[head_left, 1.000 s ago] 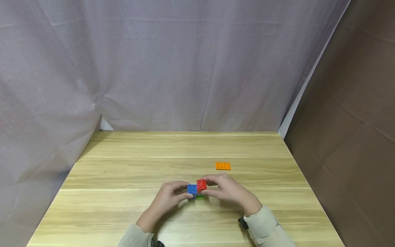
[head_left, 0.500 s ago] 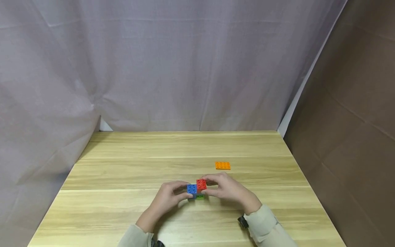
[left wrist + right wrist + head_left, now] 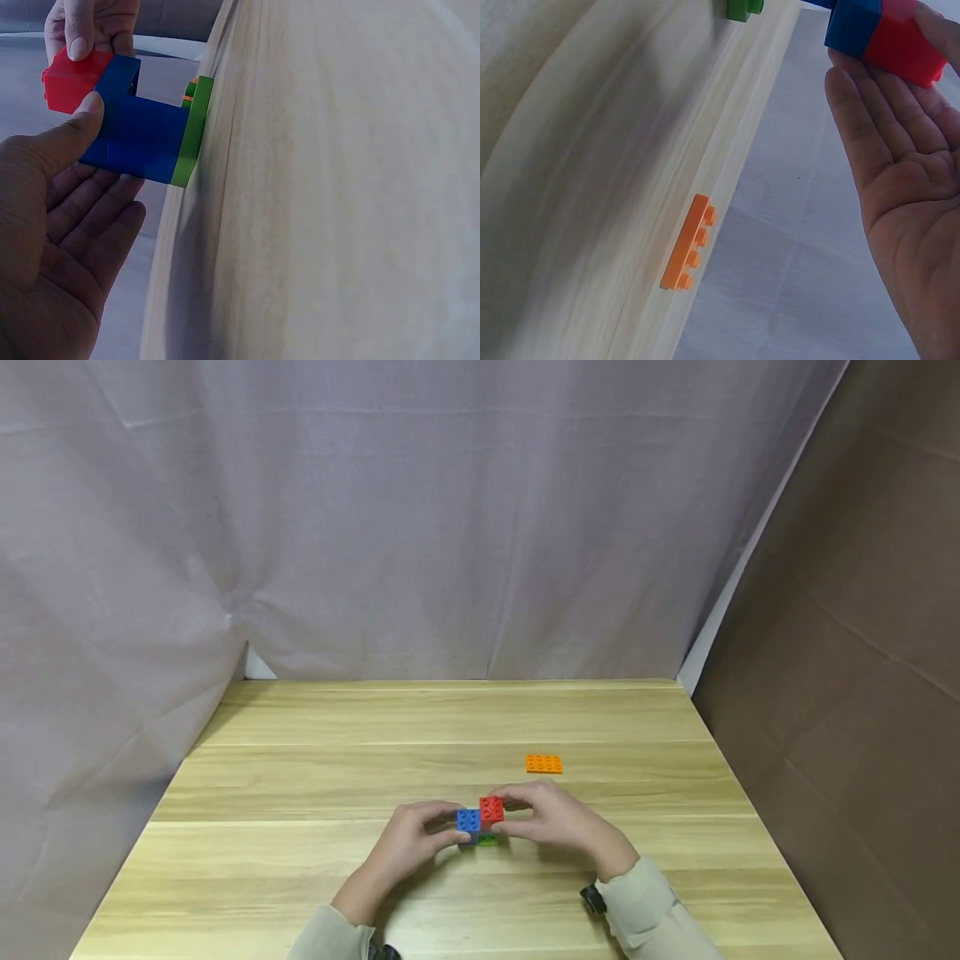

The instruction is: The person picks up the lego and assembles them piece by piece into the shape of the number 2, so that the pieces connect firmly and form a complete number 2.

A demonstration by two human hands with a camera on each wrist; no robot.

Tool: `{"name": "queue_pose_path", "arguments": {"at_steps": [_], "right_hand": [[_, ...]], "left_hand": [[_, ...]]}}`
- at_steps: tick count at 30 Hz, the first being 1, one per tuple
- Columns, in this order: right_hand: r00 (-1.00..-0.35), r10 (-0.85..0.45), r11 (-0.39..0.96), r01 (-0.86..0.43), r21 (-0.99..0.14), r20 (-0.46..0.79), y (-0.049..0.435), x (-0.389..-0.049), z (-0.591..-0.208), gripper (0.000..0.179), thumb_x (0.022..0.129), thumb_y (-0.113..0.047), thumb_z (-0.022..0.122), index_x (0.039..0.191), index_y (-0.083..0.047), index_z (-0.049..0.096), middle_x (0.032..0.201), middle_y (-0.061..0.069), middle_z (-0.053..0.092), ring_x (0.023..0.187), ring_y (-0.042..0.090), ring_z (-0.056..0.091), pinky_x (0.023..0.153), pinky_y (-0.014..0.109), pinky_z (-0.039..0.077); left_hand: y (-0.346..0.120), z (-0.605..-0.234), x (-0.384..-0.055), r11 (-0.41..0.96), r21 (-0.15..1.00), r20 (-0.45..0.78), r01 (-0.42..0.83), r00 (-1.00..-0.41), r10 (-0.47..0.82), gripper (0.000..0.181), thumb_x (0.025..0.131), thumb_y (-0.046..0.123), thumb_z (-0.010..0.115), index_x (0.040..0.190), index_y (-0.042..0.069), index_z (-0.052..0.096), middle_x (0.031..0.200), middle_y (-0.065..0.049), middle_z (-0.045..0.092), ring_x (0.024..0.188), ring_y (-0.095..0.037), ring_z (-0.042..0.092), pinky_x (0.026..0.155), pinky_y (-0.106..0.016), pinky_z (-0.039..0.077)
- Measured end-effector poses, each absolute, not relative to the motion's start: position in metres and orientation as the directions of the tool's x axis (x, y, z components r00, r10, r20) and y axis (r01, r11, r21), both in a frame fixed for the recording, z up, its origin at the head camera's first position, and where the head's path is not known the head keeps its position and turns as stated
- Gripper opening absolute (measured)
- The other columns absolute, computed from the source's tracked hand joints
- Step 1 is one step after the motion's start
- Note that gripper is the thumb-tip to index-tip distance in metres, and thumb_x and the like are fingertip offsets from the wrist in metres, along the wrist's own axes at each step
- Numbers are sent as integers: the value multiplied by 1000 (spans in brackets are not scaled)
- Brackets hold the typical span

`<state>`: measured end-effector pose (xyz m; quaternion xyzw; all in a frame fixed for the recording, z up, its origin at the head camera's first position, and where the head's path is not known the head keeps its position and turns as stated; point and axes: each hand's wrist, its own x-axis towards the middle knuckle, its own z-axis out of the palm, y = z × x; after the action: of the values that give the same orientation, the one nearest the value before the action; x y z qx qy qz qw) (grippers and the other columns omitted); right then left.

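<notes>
A small stack of toy building bricks stands near the front middle of the table. At its base is a thin green plate (image 3: pixel 193 131), close to the wood. Blue bricks (image 3: pixel 142 135) rise from it, and the topmost blue part juts out to the right over bare green studs. On that jutting part sits a red brick (image 3: pixel 491 810), the highest piece. My left hand (image 3: pixel 411 837) pinches the blue bricks between thumb and fingers. My right hand (image 3: pixel 551 818) grips the red brick, its thumb on the near side and fingers behind.
Beyond the right hand, an orange plate (image 3: pixel 543 764) with two rows of studs lies flat, studs up, on the wooden table (image 3: pixel 337 718). Grey cloth (image 3: pixel 375 527) hangs behind the table, and a brown cloth (image 3: pixel 847 693) along its right side.
</notes>
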<state>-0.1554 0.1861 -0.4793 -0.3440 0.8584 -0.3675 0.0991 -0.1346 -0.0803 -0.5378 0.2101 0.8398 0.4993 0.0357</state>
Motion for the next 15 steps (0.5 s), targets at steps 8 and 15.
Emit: {"name": "queue_pose_path", "arguments": {"at_steps": [8,15], "right_hand": [[-750,-660,500,-486,-717,48,188,-157,-477,35,90,-43,75,121,-28,70,117,-16,69,107,4,65,96,32,55],[-777,-627,535,-479,-696,53,197,-158,-477,51,86,-52,75,128,-24,68,125,-11,68,110,9,65,96,34,56]], "left_hand": [[-80,-538,-135,416,855,143,310,-911,386,38,81,40,83,115,24,75,117,10,71,107,-8,67,96,-26,54],[-80,-538,-135,423,853,138,307,-913,384,39,81,42,82,115,24,76,117,10,71,107,-8,67,96,-26,54]]}}
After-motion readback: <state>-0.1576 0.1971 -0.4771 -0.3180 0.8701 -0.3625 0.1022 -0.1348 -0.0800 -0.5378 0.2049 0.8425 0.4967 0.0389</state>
